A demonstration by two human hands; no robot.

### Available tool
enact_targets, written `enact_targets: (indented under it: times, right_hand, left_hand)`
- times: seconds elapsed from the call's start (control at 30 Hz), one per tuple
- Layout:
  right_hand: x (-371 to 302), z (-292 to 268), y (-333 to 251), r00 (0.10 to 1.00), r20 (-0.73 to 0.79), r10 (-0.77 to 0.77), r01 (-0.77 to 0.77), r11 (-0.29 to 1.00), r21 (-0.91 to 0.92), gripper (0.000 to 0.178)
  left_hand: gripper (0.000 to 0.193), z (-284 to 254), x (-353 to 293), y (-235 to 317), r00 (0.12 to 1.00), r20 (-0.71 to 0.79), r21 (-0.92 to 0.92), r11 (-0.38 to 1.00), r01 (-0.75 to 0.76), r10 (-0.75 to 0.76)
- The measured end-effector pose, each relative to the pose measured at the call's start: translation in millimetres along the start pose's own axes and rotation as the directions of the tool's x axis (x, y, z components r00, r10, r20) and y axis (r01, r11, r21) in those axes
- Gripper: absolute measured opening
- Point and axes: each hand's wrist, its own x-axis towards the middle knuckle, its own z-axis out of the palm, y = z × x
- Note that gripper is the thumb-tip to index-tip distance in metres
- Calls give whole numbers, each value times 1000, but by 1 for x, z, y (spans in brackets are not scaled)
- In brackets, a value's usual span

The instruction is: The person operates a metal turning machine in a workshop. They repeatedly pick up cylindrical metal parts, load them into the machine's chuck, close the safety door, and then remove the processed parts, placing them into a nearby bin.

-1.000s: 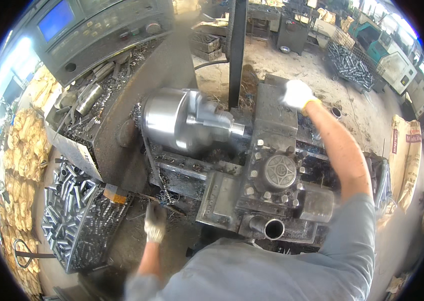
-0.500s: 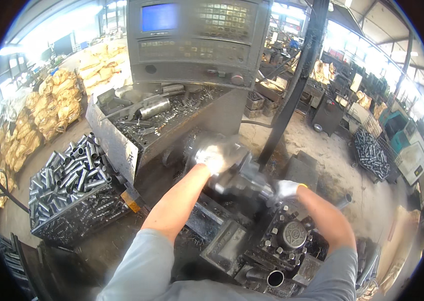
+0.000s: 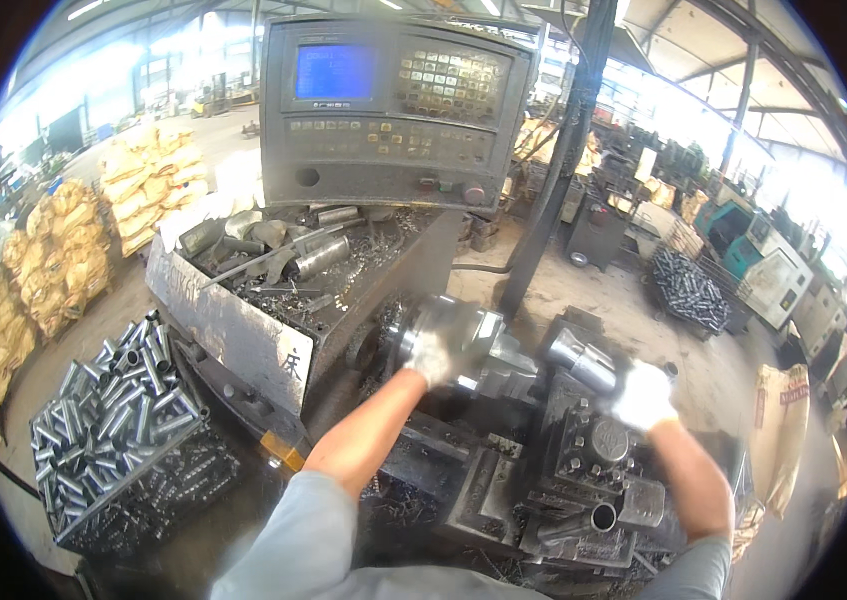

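Note:
My left hand, in a pale work glove, rests against the near side of the round metal lathe chuck. Its fingers are blurred, so how far they are bent does not show. My right hand, gloved in white and smeared by motion, is closed on the right end of a shiny metal tube. That tube lies apart from the chuck jaws, to their right and above the tool turret. A smaller hollow tube points up beside the turret, nearer to me.
A control panel with a blue screen stands ahead. Below it, a ledge carries tubes and metal chips. A bin heaped with cut tubes is at left, beyond it stacked yellow sacks. A dark post rises behind the chuck.
My right hand has moved right, away from the chuck jaws, and a metal tube now shows in it. My left hand stays at the chuck. The view has shifted.

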Motion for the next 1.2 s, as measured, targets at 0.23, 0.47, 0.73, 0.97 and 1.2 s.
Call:
enact_targets:
  times: [0.23,0.47,0.73,0.97,1.2]
  right_hand:
    - [-157,71,-108,830,525,-191,-517,93,851,62]
    - [-224,202,-136,810,584,-60,-586,-130,800,68]
    - [-433,212,-32,541,788,294,-786,511,348,56]
    - [-630,263,109,-112,480,870,-993,-87,-75,70]
    - [-584,295,181,70,468,881,-997,79,2,70]
  left_hand:
    - [60,39,-167,113,857,378,-884,137,446,-351]
    - [39,108,-236,58,491,768,-578,-114,808,-410]
    - [29,88,-234,42,539,791,-609,-289,739,-289]
    - [43,82,-217,66,486,782,-581,-172,796,-390]
    - [49,81,-221,87,469,876,-482,-152,863,-116]
